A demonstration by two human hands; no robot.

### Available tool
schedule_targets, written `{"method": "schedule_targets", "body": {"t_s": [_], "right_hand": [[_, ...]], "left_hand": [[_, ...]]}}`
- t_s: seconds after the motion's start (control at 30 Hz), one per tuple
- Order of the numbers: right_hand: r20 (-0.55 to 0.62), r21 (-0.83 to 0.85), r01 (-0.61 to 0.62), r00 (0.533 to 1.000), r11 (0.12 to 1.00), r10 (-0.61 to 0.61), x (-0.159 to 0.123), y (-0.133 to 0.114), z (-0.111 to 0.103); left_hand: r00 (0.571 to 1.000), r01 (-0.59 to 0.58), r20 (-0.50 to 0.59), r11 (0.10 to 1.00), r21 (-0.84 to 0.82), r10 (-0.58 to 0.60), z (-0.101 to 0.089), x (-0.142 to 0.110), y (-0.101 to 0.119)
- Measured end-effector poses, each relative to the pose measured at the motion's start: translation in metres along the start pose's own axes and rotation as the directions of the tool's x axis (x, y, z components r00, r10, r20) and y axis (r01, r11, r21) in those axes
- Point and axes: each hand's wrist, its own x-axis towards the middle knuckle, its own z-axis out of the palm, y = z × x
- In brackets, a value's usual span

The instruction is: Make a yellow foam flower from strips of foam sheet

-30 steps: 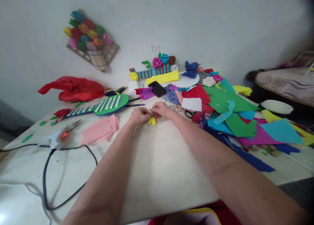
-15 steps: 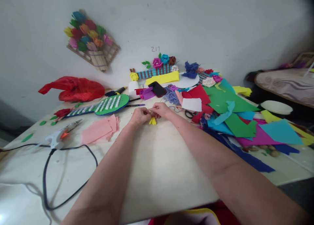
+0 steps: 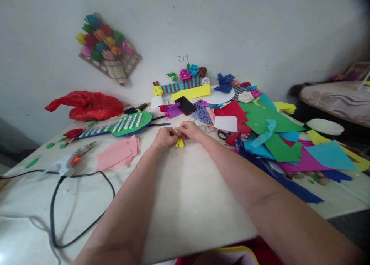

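Both hands meet over the middle of the table around a small piece of yellow paper (image 3: 179, 143), whose fringed or pleated end hangs below the fingers. My left hand (image 3: 167, 137) is closed, its fingertips pinching the paper from the left. From the right, my right hand (image 3: 188, 130) is also closed at the paper's upper end, fingertips against those of the left. What lies between the fingertips is mostly hidden. A stack of pink paper pieces (image 3: 117, 154) lies left of my left hand. Scissors (image 3: 223, 135) with dark handles rest right of my right hand.
A hot glue gun (image 3: 67, 163) with a looping black cord lies at the left. Behind it are a green guitar-shaped craft (image 3: 131, 123) and a red plastic bag (image 3: 92, 105). A black phone (image 3: 185, 105) lies toward the back. Coloured paper sheets (image 3: 271, 118) pile up at the right.
Almost nothing differs. Both hands stay at the yellow paper, with at most a slight shift of the fingers.
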Motion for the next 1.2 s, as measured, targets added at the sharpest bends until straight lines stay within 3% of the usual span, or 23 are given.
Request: {"method": "schedule_targets", "body": {"t_s": [0.23,0.33,0.53,0.73,1.0,1.2], "right_hand": [[0.006,0.016,-0.032,0.999,0.999,0.032,-0.001,-0.002,0.000],[0.063,0.062,-0.030,0.998,0.998,0.026,-0.004,-0.004,-0.005],[0.235,0.114,0.062,0.968,0.992,-0.087,-0.007,0.000,-0.018],[0.320,0.158,0.135,0.930,0.978,-0.180,-0.003,0.008,-0.018],[0.251,0.169,0.116,0.955,0.979,-0.156,-0.003,0.004,-0.008],[0.172,0.141,-0.013,0.985,0.990,-0.011,-0.002,0.002,-0.004]], "left_hand": [[0.999,0.043,0.016,0.999,-0.023,-0.043,0.000,0.000,0.001],[0.998,0.063,0.017,0.995,-0.073,-0.062,-0.002,0.000,0.001],[0.993,0.115,0.059,0.968,-0.225,-0.104,-0.003,0.001,-0.003],[0.992,0.121,0.064,0.961,-0.250,-0.109,-0.003,0.002,-0.005],[0.991,0.126,0.084,0.958,-0.257,-0.107,-0.005,0.002,-0.005],[0.989,0.146,0.073,0.953,-0.267,-0.131,-0.003,0.003,-0.007]]}}
